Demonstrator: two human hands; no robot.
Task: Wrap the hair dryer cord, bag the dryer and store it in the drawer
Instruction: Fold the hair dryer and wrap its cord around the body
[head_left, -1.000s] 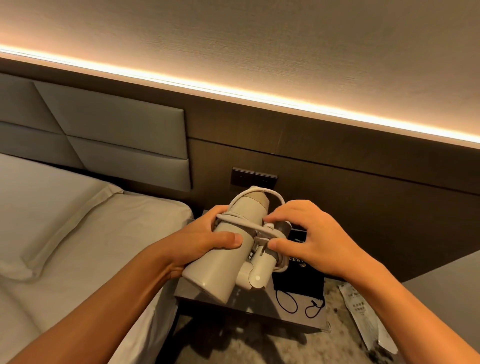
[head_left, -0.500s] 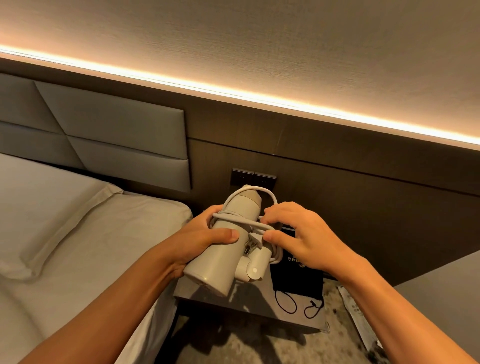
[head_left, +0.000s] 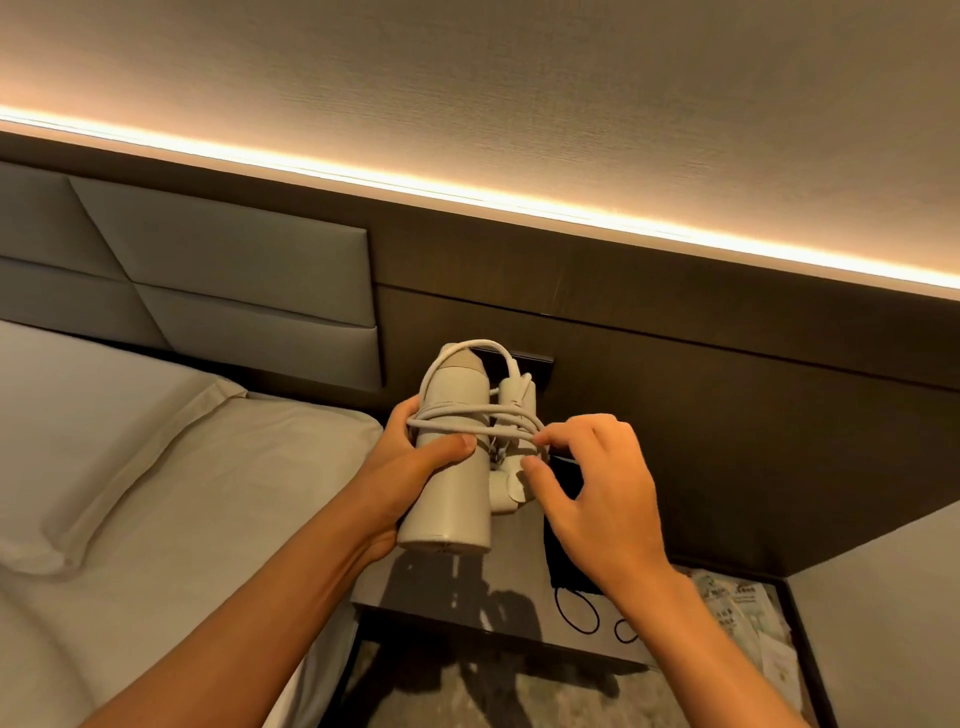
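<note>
A cream hair dryer (head_left: 452, 483) is held above the bedside table, barrel end toward me, handle folded alongside. Its white cord (head_left: 467, 421) runs in several turns around the barrel and loops over the far end. My left hand (head_left: 415, 462) grips the barrel from the left, thumb across the front. My right hand (head_left: 592, 488) pinches the cord at the dryer's right side, by the folded handle, between fingertip and thumb. A black drawstring bag (head_left: 566, 561) lies on the table under my right hand, mostly hidden. No drawer is visible.
The dark bedside table (head_left: 431, 592) stands between the bed (head_left: 156, 493) on the left and a grey surface on the right. Black drawstring loops (head_left: 576, 616) lie on the tabletop. Printed packets (head_left: 743, 618) sit in a lower recess. A wall switch plate (head_left: 530, 364) is behind the dryer.
The dryer has been turned more upright and lifted slightly toward the wall. My right hand has slid along the cord to the dryer's right side, and another turn lies across the barrel.
</note>
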